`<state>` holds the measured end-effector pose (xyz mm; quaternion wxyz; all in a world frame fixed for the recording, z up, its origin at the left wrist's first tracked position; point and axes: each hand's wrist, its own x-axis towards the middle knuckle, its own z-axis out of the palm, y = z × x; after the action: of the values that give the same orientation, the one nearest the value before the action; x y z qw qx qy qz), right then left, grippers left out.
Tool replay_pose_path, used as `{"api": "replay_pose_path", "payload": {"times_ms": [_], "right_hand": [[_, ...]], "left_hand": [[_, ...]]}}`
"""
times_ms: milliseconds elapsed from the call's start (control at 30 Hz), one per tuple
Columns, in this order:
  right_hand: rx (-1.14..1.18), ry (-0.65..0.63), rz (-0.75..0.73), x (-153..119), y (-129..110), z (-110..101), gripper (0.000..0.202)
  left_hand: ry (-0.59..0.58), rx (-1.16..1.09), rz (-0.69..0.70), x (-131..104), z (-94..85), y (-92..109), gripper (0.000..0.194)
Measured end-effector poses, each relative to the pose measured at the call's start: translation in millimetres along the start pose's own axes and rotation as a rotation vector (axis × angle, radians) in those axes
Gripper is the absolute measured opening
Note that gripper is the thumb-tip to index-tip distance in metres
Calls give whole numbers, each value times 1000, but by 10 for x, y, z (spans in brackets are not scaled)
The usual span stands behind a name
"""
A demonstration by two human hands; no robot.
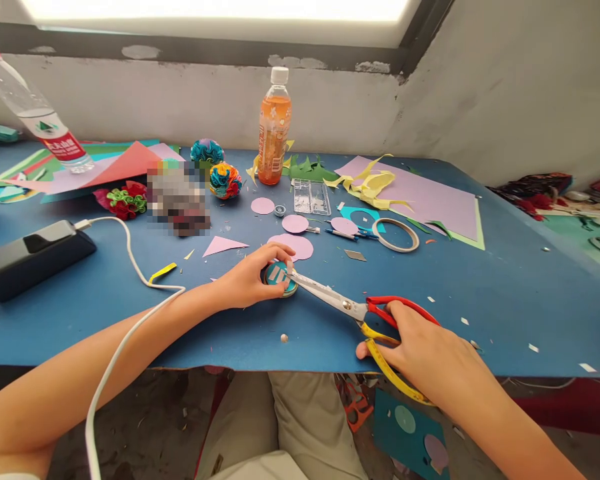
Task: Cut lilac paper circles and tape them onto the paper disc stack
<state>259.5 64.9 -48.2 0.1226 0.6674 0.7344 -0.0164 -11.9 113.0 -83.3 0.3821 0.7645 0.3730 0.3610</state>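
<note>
My left hand (255,275) is closed around a small round teal piece (279,275) that bears white strips, near the middle of the blue table. A roll edge shows beneath the teal piece. In my right hand (423,347) are scissors (347,305) with one red and one yellow handle. Their blades point left, and the tips touch or nearly touch a small white strip at my left fingertips. Pink paper circles (300,247) lie just behind my left hand.
An orange drink bottle (274,133) and a tilted water bottle (55,127) stand at the back. A tape ring (396,235), pens (343,235) and purple paper (420,193) lie behind the scissors. A white cable (130,247) crosses my left forearm from a dark device (35,257).
</note>
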Motion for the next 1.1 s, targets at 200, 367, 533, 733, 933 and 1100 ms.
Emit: {"api": "replay_pose_path", "payload": {"times_ms": [200,367,533,733,933,1100], "right_hand": [[-125,168,-183,-27,106,141,40],[-176,263,-203,-34,134,171,46],[-201,284,-192,-34,119,126,43],[-225,231,-164,-11,98,122,42],[-216,205,-178,-23,93,112,47],[-210,232,-205,-24,133,155,48]], "left_hand": [[-16,-4,-19,6,-2,-8,22],[-14,-14,-24,4,4,-10,20],[-10,-19,-22,2,10,-6,20],[1,-25,-18,4,17,-20,18],[11,-40,-16,10,26,-27,18],[31,-62,-2,13,33,-44,6]]}}
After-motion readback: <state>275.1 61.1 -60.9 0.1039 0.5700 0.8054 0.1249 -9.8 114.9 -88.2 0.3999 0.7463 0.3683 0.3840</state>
